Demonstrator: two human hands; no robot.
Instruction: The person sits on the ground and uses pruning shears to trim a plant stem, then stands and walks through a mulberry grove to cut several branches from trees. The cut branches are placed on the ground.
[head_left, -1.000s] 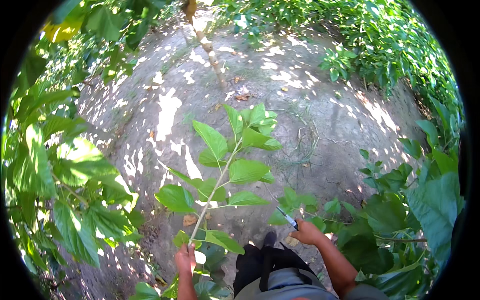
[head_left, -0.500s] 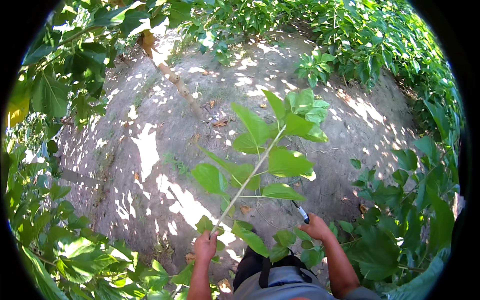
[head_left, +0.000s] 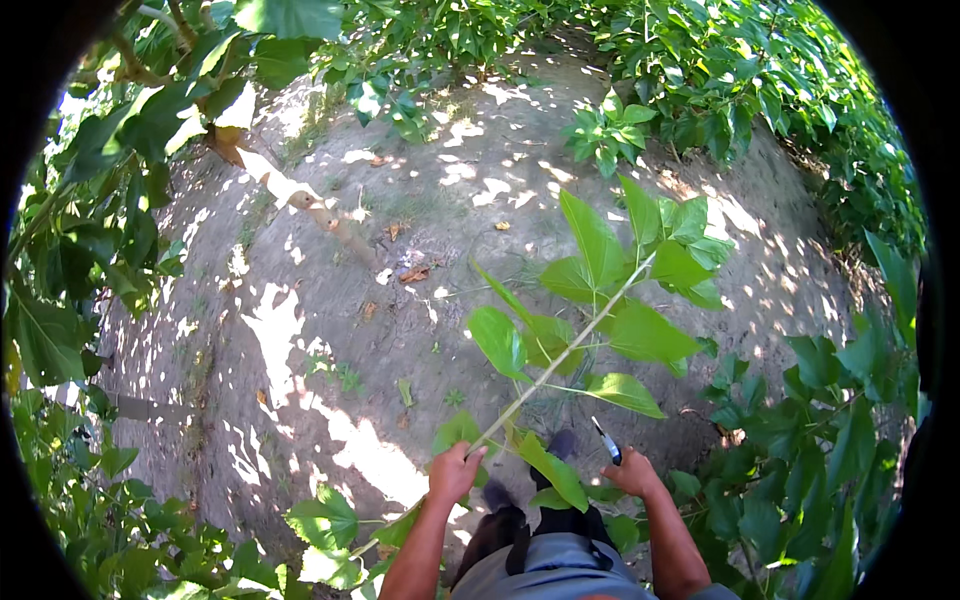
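Leafy branch (head_left: 548, 373) farther right than before

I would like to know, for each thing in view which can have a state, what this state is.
Left hand: closed around the leafy branch.
Right hand: closed around the hand tool's handle.
Leafy branch: slanting up to the right, leaves attached.
Hand tool: held, tip pointing away from the body.
Ground: shaded, with sunlit patches.

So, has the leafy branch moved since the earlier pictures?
Yes: the leafy branch has moved right, its tip now farther right of the bare tree trunk.
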